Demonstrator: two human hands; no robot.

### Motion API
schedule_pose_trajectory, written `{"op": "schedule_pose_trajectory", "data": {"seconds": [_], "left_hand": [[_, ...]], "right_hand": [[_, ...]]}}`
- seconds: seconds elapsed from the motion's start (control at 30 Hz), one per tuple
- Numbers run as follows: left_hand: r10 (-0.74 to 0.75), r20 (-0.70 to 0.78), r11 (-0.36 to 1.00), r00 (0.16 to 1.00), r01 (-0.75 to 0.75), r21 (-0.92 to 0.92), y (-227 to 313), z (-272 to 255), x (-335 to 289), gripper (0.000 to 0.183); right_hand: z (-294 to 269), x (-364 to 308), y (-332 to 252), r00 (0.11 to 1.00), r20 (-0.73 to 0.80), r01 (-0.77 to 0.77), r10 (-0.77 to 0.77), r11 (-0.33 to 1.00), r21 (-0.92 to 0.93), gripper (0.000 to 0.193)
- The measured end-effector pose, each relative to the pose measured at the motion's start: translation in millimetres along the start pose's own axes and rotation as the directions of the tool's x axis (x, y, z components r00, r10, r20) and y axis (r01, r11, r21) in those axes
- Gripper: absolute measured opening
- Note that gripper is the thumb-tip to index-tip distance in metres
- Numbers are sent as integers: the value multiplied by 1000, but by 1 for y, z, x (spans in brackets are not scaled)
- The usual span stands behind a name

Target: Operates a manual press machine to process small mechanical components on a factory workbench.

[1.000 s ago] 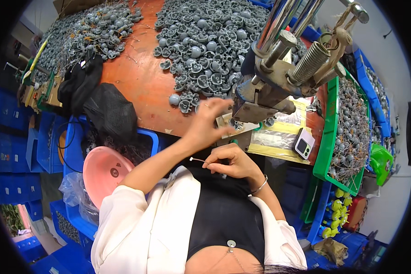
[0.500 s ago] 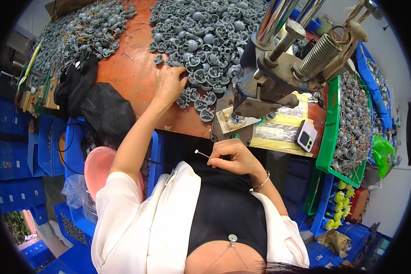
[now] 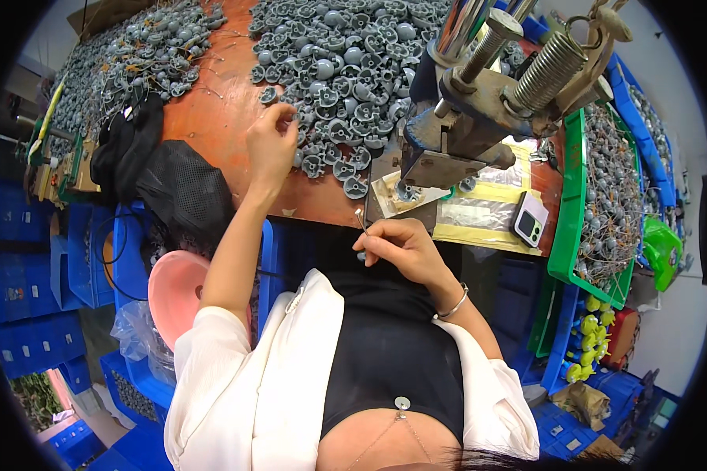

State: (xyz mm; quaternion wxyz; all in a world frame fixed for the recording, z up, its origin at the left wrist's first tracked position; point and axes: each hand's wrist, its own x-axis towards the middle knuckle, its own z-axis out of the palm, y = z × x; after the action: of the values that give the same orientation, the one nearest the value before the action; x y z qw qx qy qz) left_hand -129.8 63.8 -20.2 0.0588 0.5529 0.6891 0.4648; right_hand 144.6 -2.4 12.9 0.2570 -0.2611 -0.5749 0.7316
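My left hand (image 3: 273, 145) is at the left edge of a heap of grey plastic half-shells (image 3: 330, 71) on the table. Its fingers are curled together, and whatever they hold, if anything, is hidden. Just beyond the fingertips lies a loose grey half-shell (image 3: 269, 95). Close to my body, below the table's front edge, my right hand (image 3: 401, 245) pinches a thin wire. A small white tip (image 3: 359, 213) on the wire points up past the fingers. A small grey rounded piece (image 3: 361, 256) shows beneath the same fingers.
A metal press (image 3: 463, 118) with a spring stands at right, a grey shell (image 3: 407, 191) beneath it. Farther right are a phone (image 3: 529, 220) and a green crate (image 3: 562, 255) of wired grey parts. More wired parts (image 3: 145, 63) lie far left. A pink basin (image 3: 179, 294) stands below left.
My left hand has drawn slightly back and left, its fingers more curled. The wire in my right hand has swung from pointing left to pointing up, and the grey rounded piece has come into sight.
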Motion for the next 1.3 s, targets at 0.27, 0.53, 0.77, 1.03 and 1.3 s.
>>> {"op": "schedule_pose_trajectory", "data": {"seconds": [0.27, 0.53, 0.77, 1.03, 1.3], "left_hand": [[-347, 250, 396, 904, 383, -835, 52, 2, -67, 20], [-285, 266, 315, 921, 353, -881, 71, 1, -86, 20], [-266, 313, 239, 912, 377, -895, 79, 0, -93, 16], [-168, 518, 204, 839, 543, -814, 91, -16, -108, 23], [317, 282, 764, 906, -68, -642, 93, -45, -80, 23]], "right_hand": [[17, 25, 4, 955, 1, -226, 295, 729, 646, 36], [22, 26, 7, 936, 18, -239, 351, 596, 767, 35], [22, 25, 8, 950, -12, -198, 313, 629, 751, 35], [28, 17, 2, 964, -244, 4, 110, 905, 425, 29], [22, 8, 0, 993, -61, -68, 101, 912, 404, 24]]}}
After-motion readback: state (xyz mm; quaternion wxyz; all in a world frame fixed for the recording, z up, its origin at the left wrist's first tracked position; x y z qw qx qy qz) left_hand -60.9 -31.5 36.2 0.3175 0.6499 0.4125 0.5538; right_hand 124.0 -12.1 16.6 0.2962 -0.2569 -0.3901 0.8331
